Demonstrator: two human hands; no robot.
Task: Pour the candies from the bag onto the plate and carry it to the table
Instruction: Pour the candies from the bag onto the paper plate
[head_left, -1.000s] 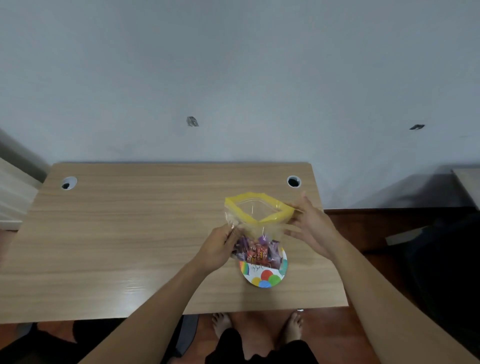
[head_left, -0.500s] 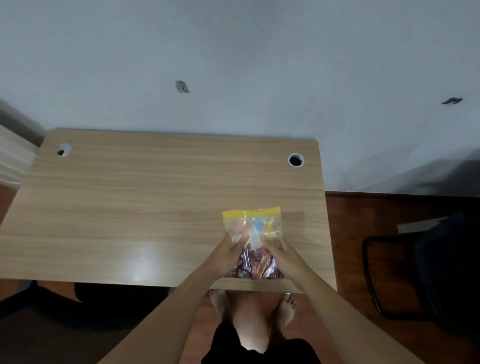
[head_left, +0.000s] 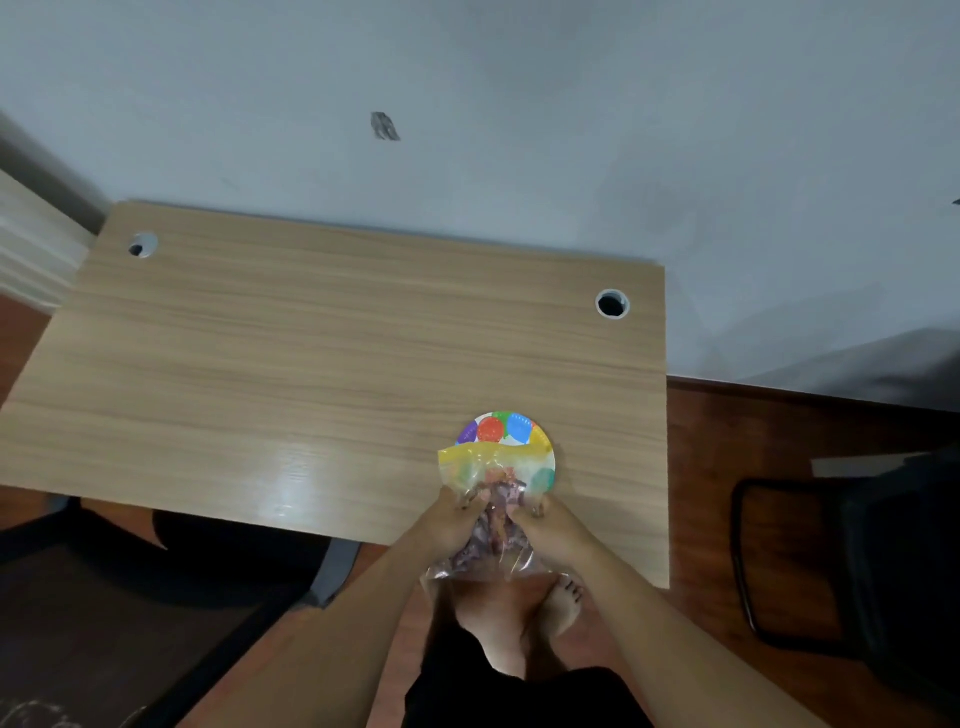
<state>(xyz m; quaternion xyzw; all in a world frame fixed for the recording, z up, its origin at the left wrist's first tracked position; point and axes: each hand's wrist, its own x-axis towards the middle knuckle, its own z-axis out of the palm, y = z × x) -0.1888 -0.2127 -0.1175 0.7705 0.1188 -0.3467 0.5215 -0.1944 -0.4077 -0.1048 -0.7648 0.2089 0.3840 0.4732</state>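
Head view: your left hand (head_left: 457, 519) and right hand (head_left: 550, 525) are both closed around the clear bag (head_left: 493, 499), one on each side of its middle. The bag lies tipped forward, with its yellow zip band (head_left: 488, 454) across the plate (head_left: 506, 428) and its bottom end hanging past the near edge of the surface (head_left: 311, 364). The candies (head_left: 498, 514) are bunched inside the bag between your two hands; whether any have reached the plate cannot be told. The plate, printed with coloured balloons, sits flat on the surface near its front right corner, half covered by the bag. A dark chair frame (head_left: 753, 561) stands on the floor to your right.
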